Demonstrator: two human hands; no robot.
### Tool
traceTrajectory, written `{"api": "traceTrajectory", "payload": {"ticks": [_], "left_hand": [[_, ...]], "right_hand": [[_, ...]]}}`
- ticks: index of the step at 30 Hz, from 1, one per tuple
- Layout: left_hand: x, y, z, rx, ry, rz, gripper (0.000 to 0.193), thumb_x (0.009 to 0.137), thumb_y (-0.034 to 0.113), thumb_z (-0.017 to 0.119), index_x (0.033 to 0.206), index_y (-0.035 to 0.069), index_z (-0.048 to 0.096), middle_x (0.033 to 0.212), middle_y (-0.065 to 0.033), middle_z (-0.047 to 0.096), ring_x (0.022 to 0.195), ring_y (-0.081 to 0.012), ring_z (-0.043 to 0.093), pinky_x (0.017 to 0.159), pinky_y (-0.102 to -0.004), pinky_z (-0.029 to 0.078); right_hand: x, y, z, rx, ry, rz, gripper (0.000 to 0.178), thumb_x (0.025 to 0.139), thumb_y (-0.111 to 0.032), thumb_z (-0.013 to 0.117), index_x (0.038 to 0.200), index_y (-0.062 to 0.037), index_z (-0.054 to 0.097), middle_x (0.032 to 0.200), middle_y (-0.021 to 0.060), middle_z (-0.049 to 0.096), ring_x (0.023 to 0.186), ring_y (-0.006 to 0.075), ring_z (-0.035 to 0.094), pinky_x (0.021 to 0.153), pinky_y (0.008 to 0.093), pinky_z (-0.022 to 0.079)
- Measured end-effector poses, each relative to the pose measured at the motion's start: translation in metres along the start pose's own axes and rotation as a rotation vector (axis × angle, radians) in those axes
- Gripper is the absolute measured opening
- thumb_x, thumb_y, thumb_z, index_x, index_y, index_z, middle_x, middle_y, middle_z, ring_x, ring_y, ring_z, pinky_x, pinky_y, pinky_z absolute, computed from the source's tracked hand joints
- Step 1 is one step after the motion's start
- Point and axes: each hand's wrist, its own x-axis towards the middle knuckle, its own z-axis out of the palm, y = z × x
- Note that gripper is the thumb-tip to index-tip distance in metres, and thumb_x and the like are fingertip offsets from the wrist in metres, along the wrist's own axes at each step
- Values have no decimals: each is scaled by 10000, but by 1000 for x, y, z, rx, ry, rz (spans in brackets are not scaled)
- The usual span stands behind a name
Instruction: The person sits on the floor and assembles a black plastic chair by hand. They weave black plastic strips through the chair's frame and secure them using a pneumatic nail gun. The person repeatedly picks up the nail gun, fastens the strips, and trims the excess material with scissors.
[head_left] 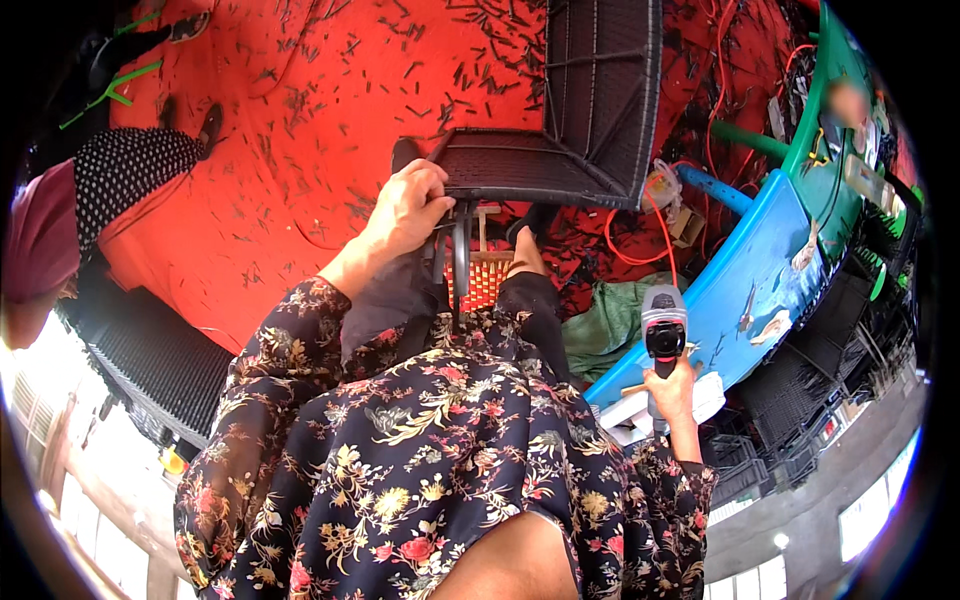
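A black woven wicker frame (490, 160) stands in front of my knees, its upright panel (600, 85) braced by dark bars on the right. My left hand (408, 205) is closed at the near left edge of this frame. Dark flat strips (461, 245) hang down beside its fingers toward my lap; what exactly lies within the grip is partly hidden. Out to the right, apart from the frame, my right hand (675, 390) is wrapped round the handle of a grey and black staple gun (663, 315). An orange hose (668, 250) runs up to the tool.
Short dark offcuts litter the red floor (330, 110). A blue and green curved table (740, 270) holding gloves and tools curves along my right. Green sacking (610, 325) lies beside my leg. Another person in dotted trousers (135, 175) sits at left, near stacked black woven pieces (150, 340).
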Motion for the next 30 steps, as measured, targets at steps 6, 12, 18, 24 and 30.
{"api": "traceTrajectory", "payload": {"ticks": [6, 12, 18, 24, 30], "left_hand": [[-4, -21, -26, 19, -80, 25, 170, 705, 17, 668, 708, 0, 499, 918, -162, 585, 813, -323, 586, 683, -386, 481], [-10, -21, -33, 349, -66, 51, 251, 711, 105, 686, 925, 4, 601, 875, -150, 563, 825, -355, 558, 690, -408, 477], [-18, -43, -49, 271, -116, 24, 236, 757, 104, 671, 707, 9, 461, 779, -125, 544, 693, -250, 530, 622, -327, 429], [-9, -35, -63, 224, -114, -46, 204, 765, 122, 672, 692, -3, 529, 573, 5, 412, 546, -62, 360, 482, -243, 304], [-35, 46, -125, 374, -66, -7, 246, 742, 62, 643, 610, 1, 444, 582, -13, 448, 533, -75, 374, 486, -244, 308]], "right_hand": [[4, 75, 21, 148, 137, 208, 495, 630, -141, 697, 1079, -32, 519, 806, 123, 600, 742, 256, 597, 707, 366, 482], [4, 130, 53, 276, 202, 193, 539, 680, -118, 677, 1171, -12, 485, 729, 109, 587, 584, 195, 568, 544, 355, 471], [33, 87, 19, 94, 368, 386, 560, 695, -237, 641, 1184, -30, 462, 962, 280, 626, 935, 410, 613, 788, 461, 482], [91, 143, 12, 171, 621, 592, 497, 743, -242, 625, 1124, 20, 445, 985, 304, 610, 969, 434, 593, 832, 468, 470], [72, 148, -28, 292, 812, 686, 685, 765, -354, 668, 1250, 36, 382, 1102, 300, 578, 1046, 433, 562, 892, 448, 453]]}}
